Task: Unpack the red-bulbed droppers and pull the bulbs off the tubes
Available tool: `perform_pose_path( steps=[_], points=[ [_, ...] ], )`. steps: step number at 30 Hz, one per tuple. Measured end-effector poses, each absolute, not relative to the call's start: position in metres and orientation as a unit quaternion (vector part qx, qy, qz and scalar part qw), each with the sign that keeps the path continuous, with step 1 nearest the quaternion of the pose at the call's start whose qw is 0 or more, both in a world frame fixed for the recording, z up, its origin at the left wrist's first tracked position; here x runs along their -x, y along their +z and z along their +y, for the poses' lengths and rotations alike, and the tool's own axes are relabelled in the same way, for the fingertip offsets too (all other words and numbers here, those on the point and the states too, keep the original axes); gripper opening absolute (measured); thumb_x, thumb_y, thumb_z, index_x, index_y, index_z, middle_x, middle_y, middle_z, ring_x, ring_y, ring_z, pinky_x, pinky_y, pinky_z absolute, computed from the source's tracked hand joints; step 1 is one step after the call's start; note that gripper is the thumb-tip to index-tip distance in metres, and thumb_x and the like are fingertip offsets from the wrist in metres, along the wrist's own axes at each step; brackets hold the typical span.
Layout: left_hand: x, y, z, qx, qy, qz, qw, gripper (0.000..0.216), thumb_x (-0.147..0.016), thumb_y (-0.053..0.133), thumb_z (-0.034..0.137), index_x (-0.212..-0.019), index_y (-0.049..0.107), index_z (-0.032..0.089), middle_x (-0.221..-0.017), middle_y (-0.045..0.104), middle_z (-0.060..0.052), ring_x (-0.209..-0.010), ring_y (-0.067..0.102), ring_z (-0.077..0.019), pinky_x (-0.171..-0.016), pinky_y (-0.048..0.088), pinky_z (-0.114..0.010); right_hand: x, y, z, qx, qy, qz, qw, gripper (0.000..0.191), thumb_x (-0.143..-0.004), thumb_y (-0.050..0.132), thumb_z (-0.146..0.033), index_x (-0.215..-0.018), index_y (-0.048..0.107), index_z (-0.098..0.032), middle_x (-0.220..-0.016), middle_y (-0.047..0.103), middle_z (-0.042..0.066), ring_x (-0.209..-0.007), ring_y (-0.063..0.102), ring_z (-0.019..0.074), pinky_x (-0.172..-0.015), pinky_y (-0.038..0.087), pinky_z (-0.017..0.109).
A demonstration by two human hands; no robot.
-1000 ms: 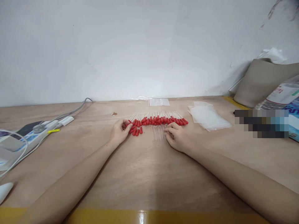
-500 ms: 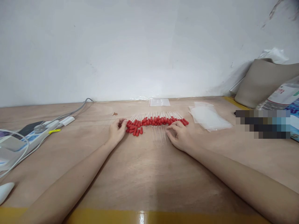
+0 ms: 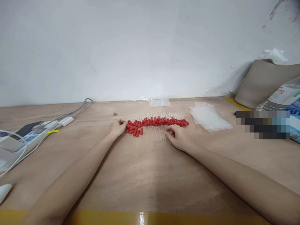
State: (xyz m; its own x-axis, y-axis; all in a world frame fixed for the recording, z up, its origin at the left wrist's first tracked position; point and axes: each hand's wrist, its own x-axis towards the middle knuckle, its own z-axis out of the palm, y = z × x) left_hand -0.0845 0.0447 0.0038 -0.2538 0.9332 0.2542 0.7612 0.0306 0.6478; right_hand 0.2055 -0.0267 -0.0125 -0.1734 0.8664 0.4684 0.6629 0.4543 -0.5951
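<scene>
A row of glass droppers with red rubber bulbs [image 3: 161,120] lies across the wooden table [image 3: 145,175]. Several loose red bulbs [image 3: 135,130] sit at the row's left end. My left hand [image 3: 117,127] rests beside them with its fingers curled; whether a bulb is in them is hidden. A few bare clear glass tubes [image 3: 159,137] lie just in front of the row. My right hand [image 3: 179,137] is at their right edge, its fingertips pinched on the tubes.
A stack of clear zip bags [image 3: 209,118] lies to the right, one more bag [image 3: 159,102] by the wall. A power strip with cables [image 3: 35,134] is at the left. A grey bag [image 3: 264,81] and a plastic bottle [image 3: 283,95] stand at the far right.
My left hand has closed and drawn slightly back from the loose bulbs. My right hand has shifted a little and its fingers have pinched in at the glass tubes.
</scene>
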Motion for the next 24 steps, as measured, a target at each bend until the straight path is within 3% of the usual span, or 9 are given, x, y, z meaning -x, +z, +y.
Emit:
perform_pose_path(
  steps=[7, 12, 18, 21, 24],
  points=[
    [0.086, 0.0, 0.042, -0.564, 0.454, 0.687, 0.059, 0.023, -0.076, 0.047, 0.033, -0.084, 0.058, 0.014, -0.08, 0.063, -0.006, -0.072, 0.058, -0.0157, -0.065, 0.043, -0.026, -0.205, -0.013, -0.026, 0.482, 0.105, -0.753, 0.436, 0.008, -0.076, 0.05, -0.02, -0.078, 0.056, -0.016, -0.079, 0.058, 0.006, -0.065, 0.055, 0.0146, -0.059, 0.045, 0.029],
    [0.069, -0.001, 0.016, -0.619, 0.573, 0.532, 0.068, 0.027, -0.079, 0.049, 0.039, -0.091, 0.055, 0.015, -0.085, 0.062, -0.005, -0.076, 0.059, -0.0144, -0.069, 0.047, -0.026, -0.212, -0.015, -0.023, 0.478, 0.115, -0.716, 0.496, 0.02, -0.082, 0.048, -0.034, -0.089, 0.057, -0.017, -0.086, 0.057, 0.008, -0.069, 0.054, 0.0159, -0.06, 0.046, 0.031],
    [0.018, 0.001, -0.027, -0.808, 0.436, 0.383, 0.099, 0.014, -0.081, 0.053, 0.028, -0.084, 0.06, 0.018, -0.083, 0.064, -0.004, -0.075, 0.06, -0.0141, -0.069, 0.048, -0.027, -0.22, -0.008, -0.024, 0.444, 0.178, -0.675, 0.562, 0.036, -0.091, 0.026, -0.041, -0.103, 0.052, -0.02, -0.091, 0.059, 0.007, -0.081, 0.056, 0.0164, -0.072, 0.046, 0.032],
    [0.002, 0.002, -0.031, -0.846, 0.406, 0.336, 0.081, 0.013, -0.082, 0.051, 0.026, -0.083, 0.061, 0.017, -0.083, 0.064, -0.005, -0.079, 0.059, -0.0148, -0.072, 0.048, -0.028, -0.221, -0.004, -0.029, 0.417, 0.175, -0.725, 0.52, 0.033, -0.089, 0.033, -0.04, -0.096, 0.057, -0.02, -0.088, 0.061, 0.005, -0.083, 0.057, 0.0164, -0.073, 0.045, 0.031],
    [-0.004, 0.001, -0.029, -0.851, 0.414, 0.316, 0.064, 0.014, -0.083, 0.049, 0.025, -0.084, 0.06, 0.017, -0.084, 0.063, -0.006, -0.081, 0.059, -0.0155, -0.075, 0.048, -0.03, -0.219, -0.003, -0.033, 0.381, 0.09, -0.805, 0.446, 0.028, -0.085, 0.046, -0.038, -0.101, 0.059, -0.019, -0.091, 0.061, 0.006, -0.083, 0.056, 0.0163, -0.075, 0.04, 0.032]
  ],
)
